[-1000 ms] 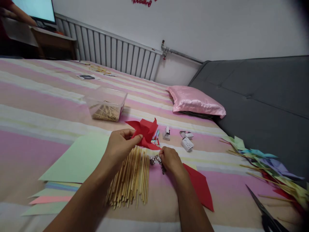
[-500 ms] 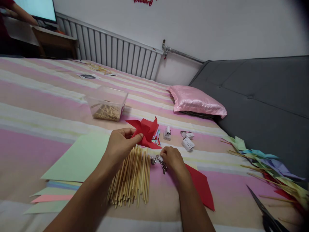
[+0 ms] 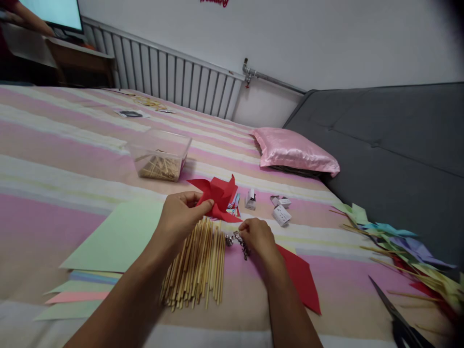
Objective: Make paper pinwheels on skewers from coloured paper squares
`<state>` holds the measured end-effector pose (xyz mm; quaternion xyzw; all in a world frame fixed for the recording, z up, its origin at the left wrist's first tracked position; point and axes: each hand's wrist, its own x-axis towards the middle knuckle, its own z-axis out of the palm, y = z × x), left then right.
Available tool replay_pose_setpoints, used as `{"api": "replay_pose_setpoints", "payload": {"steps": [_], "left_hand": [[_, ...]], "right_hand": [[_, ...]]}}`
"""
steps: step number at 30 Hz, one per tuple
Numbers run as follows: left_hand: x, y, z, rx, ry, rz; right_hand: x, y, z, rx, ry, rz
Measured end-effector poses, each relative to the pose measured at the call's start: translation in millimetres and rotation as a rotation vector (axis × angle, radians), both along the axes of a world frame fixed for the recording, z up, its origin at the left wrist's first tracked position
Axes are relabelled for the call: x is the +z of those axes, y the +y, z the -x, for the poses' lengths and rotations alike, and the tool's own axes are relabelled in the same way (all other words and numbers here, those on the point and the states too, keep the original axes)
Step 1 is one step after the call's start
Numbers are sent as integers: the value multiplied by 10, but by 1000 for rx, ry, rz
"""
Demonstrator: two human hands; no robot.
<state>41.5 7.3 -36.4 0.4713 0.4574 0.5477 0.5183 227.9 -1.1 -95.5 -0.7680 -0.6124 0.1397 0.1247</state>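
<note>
My left hand (image 3: 180, 216) pinches a folded red paper pinwheel (image 3: 216, 195) and holds it just above a bundle of thin wooden sticks (image 3: 197, 263) on the striped bed. My right hand (image 3: 255, 237) rests on the bed to the right of the sticks, its fingers closed on a small heap of shiny metal pieces (image 3: 237, 241). A red paper sheet (image 3: 299, 280) lies under and behind my right wrist.
Green, blue and pink paper sheets (image 3: 112, 239) lie at the left. A clear tub of sticks (image 3: 159, 157) stands further back. Small white items (image 3: 280, 212), a pink pillow (image 3: 295, 153), finished pinwheels (image 3: 406, 251) and scissors (image 3: 397, 316) are at the right. Another person's arm (image 3: 25, 17) shows top left.
My right hand has shifted slightly up and to the left over the metal pieces. My left hand and the red pinwheel have barely moved.
</note>
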Motion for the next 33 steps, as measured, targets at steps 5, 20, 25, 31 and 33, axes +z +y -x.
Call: {"api": "replay_pose_setpoints", "payload": {"steps": [5,20,25,31,33], "left_hand": [[-1,-2,-8,0,-4,-1],[5,-114,-108,-13,1,-25],[15,-191,-212,-77,-52,-26],[5,-233,-240,-232,-207,91],[-4,-236,-228,-272,-227,125]], "right_hand": [[-24,-14,76,-20,38,-30],[737,-483,123,218,990,-591],[795,-579,302,360,802,-580],[718,-501,281,326,735,-628],[705,-486,257,293,773,-587]]}}
